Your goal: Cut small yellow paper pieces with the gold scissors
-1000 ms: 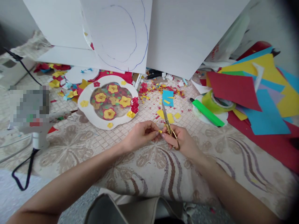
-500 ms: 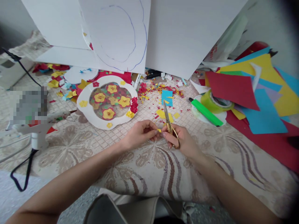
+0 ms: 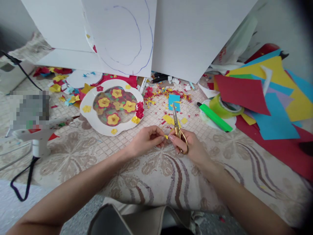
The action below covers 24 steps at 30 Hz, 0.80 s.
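Pinched in the fingertips of my left hand (image 3: 152, 139) is a small yellow paper piece (image 3: 166, 137). My right hand (image 3: 187, 143) is closed around gold-handled scissors (image 3: 176, 125), whose blades point away from me. The right fingertips are at the edge of the yellow piece; whether they also grip it I cannot tell. Just beyond the hands lie yellow paper scraps (image 3: 169, 119) and a blue paper rectangle (image 3: 174, 102). Left of them rests a white scalloped frame (image 3: 85, 122) with yellow and red paper flowers (image 3: 113, 119) in its middle.
A hot glue gun (image 3: 39, 137) stands at the left with its cord. Right of my hands are a green cutter knife (image 3: 215, 117), a tape roll (image 3: 221, 109) and stacked coloured paper (image 3: 276, 117). White boards (image 3: 190, 36) stand at the back, behind scattered red and yellow clippings (image 3: 161, 93).
My right hand has turned slightly, and the scissors' blades have shifted a little to the right. My left hand stays in place with the yellow piece.
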Each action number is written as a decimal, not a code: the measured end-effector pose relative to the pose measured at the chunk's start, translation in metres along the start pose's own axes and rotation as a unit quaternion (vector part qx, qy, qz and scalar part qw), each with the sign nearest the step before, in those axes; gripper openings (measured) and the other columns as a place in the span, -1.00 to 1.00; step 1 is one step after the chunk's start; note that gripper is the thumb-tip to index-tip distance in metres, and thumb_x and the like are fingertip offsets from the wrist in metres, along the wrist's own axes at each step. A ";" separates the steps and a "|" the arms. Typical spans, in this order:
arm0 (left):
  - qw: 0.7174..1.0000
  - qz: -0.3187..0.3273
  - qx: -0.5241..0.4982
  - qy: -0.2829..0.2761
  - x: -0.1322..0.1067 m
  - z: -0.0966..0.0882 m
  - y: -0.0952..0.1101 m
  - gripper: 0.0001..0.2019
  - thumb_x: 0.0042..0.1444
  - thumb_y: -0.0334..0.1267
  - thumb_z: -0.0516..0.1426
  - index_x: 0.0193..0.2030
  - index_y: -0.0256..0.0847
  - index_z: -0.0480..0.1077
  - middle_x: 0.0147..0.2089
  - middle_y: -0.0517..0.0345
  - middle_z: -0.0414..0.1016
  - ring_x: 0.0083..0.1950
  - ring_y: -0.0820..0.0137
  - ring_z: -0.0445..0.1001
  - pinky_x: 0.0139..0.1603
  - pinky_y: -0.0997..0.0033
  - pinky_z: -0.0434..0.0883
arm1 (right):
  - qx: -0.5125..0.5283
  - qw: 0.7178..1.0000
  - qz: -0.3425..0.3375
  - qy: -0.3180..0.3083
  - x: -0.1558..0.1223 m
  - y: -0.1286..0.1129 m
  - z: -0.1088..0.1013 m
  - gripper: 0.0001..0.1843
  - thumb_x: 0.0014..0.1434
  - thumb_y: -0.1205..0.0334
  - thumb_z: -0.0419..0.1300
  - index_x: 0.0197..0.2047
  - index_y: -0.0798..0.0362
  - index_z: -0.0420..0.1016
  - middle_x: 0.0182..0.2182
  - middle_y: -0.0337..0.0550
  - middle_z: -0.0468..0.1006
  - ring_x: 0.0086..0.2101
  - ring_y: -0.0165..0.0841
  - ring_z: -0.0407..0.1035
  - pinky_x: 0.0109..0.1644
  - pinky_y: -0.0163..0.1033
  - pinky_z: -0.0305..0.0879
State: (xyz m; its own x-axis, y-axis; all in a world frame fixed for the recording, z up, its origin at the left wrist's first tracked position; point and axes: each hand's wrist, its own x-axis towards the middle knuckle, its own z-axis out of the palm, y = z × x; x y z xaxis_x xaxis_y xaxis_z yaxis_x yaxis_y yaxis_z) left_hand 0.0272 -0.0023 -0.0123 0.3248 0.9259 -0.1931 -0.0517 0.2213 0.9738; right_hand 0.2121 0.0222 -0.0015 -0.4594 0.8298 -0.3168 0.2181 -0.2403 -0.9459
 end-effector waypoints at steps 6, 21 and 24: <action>1.000 0.000 0.011 0.000 -0.001 0.001 -0.001 -0.86 0.12 -0.29 0.13 -0.28 -0.36 0.34 -0.40 0.11 0.47 -0.39 0.52 0.44 -0.32 0.48 0.40 | -0.001 1.000 -0.005 -0.018 0.000 -0.003 0.000 -0.78 0.14 0.09 0.19 -0.33 0.08 0.36 -0.61 -0.35 0.26 -0.63 -0.51 0.15 -0.58 -0.40 0.04; 0.996 -0.021 -0.088 0.005 0.001 0.003 -0.001 -0.71 0.02 -0.13 0.22 -0.32 -0.35 0.32 -0.42 0.11 0.49 -0.42 0.51 0.46 -0.35 0.48 0.41 | -0.029 0.999 -0.040 0.014 0.001 0.003 0.003 -0.86 0.17 0.17 0.17 -0.31 0.06 0.35 -0.66 -0.36 0.29 -0.63 -0.47 0.17 -0.56 -0.39 0.07; 0.994 -0.022 -0.107 0.006 0.001 0.001 -0.001 -0.69 0.01 -0.10 0.22 -0.33 -0.35 0.32 -0.40 0.09 0.49 -0.41 0.51 0.47 -0.35 0.47 0.43 | -0.039 0.998 -0.043 0.010 0.002 0.004 0.002 -0.86 0.18 0.16 0.17 -0.31 0.06 0.36 -0.65 -0.35 0.30 -0.62 -0.48 0.17 -0.56 -0.38 0.07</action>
State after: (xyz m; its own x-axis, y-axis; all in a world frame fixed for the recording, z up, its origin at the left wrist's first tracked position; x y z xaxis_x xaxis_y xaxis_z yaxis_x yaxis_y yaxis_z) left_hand 0.0289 -0.0020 -0.0130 0.3209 0.9168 -0.2377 -0.2384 0.3211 0.9165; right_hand 0.2103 0.0216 -0.0060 -0.4614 0.8560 -0.2333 0.2459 -0.1293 -0.9606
